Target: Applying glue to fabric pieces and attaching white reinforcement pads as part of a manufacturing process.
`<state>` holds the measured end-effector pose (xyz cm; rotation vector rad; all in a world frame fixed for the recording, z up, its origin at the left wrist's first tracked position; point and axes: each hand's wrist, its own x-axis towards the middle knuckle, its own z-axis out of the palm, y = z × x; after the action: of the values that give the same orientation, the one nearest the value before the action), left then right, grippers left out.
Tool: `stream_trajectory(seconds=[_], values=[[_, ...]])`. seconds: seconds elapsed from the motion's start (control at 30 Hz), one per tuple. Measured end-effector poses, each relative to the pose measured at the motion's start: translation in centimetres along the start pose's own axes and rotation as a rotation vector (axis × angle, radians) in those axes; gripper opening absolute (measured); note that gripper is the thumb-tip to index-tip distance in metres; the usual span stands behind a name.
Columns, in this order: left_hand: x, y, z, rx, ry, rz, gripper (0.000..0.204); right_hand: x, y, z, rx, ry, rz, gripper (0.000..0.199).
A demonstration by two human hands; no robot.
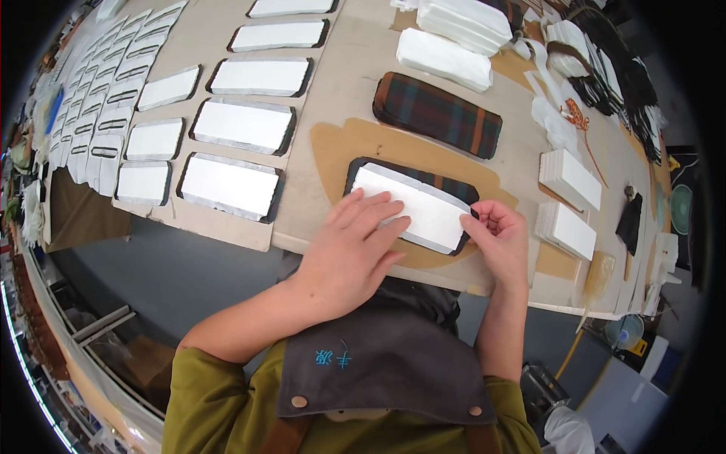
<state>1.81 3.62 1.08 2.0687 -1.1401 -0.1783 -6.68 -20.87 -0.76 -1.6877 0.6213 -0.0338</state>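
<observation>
Before me lies a plaid fabric piece [463, 188] with dark edges, its checks showing along the far side. On top of it rests a white rectangular panel [423, 210] with a pale grey strip along its long edges. My left hand [352, 240] lies over the panel's near left part, fingers stretched out on the white surface. At the right end my right hand [501, 236] has thumb and fingers pinched on the panel's corner, its other fingers curled. Behind, close by, is a stack of plaid pieces [439, 115].
Rows of white panels with dark borders [231, 188] cover the table's left. Stacks of white cards [569, 180] stand at the right, near a yellowish brush-like tool [599, 272]. Thick white stacks [445, 59] sit farther back. The table's front edge [333, 258] runs just before me.
</observation>
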Motion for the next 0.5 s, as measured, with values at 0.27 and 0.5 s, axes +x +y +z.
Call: stream_trajectory(seconds=[0.27, 0.5], values=[[-0.2, -3.8, -1.8, 0.076, 0.329, 0.002, 0.019, -0.5, 1.1, -1.1, 0.190, 0.038, -0.080, 0.011], [0.1, -4.7, -1.3, -0.009, 0.355, -0.106, 0.020, -0.3, 0.7, -0.8, 0.195, 0.044, -0.086, 0.013]])
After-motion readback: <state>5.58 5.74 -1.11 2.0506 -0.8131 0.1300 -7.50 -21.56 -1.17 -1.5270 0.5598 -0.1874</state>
